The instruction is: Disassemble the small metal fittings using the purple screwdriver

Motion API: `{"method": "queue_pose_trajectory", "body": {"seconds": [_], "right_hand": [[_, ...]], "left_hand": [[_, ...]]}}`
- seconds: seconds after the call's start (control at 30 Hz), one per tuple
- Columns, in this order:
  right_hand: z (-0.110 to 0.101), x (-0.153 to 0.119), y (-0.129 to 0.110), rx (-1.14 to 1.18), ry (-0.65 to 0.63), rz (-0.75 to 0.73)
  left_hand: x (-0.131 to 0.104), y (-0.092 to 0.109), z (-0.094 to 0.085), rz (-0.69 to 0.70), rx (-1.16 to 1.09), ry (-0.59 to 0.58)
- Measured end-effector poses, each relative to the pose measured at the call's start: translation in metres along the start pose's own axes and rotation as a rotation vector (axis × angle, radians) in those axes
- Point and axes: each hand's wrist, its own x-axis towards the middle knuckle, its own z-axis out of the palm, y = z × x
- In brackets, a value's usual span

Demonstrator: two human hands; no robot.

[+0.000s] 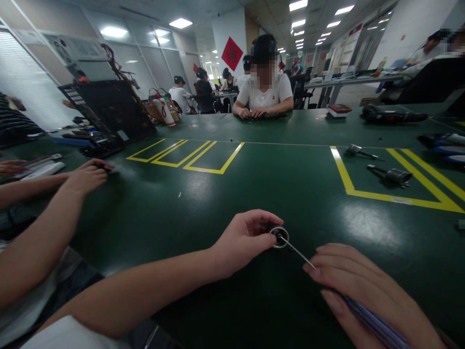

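Between the thumb and fingers of my left hand (pixel 243 240) is a small round dark part with a shiny metal rim (pixel 280 237), its open end turned toward my right side. My right hand (pixel 366 291) grips the handle of a screwdriver (pixel 296 251); its thin metal shaft runs left and its tip reaches into the ringed opening. Whether the tip sits on a screw cannot be made out. Both hands are low over the green table (pixel 203 218). A tiny dark piece lies by the shaft, too small to name.
Two dark motor-like parts with shafts (pixel 394 175) lie inside yellow tape lines (pixel 350 186) at right. Blue-handled tools (pixel 448 149) lie beyond. A co-worker's hand (pixel 89 175) is at left, near a black case (pixel 109 109). Another person sits opposite, by a red-and-white box (pixel 339 111).
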Motion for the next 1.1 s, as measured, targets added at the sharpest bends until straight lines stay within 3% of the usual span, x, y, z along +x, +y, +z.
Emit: {"method": "queue_pose_trajectory", "body": {"seconds": [0.73,0.87,1.03,1.1], "right_hand": [[0.004,0.015,-0.007,-0.117,0.086,-0.207],[0.007,0.012,-0.009,-0.141,0.058,-0.219],[0.017,0.003,-0.013,-0.115,0.147,-0.15],[0.016,0.004,-0.013,-0.126,0.121,-0.162]], "left_hand": [[-0.002,-0.002,0.005,0.1,0.106,0.07],[-0.002,-0.003,0.005,0.122,0.14,0.073],[-0.001,-0.004,0.004,0.162,0.172,0.066],[-0.001,-0.004,0.004,0.167,0.183,0.068]]}}
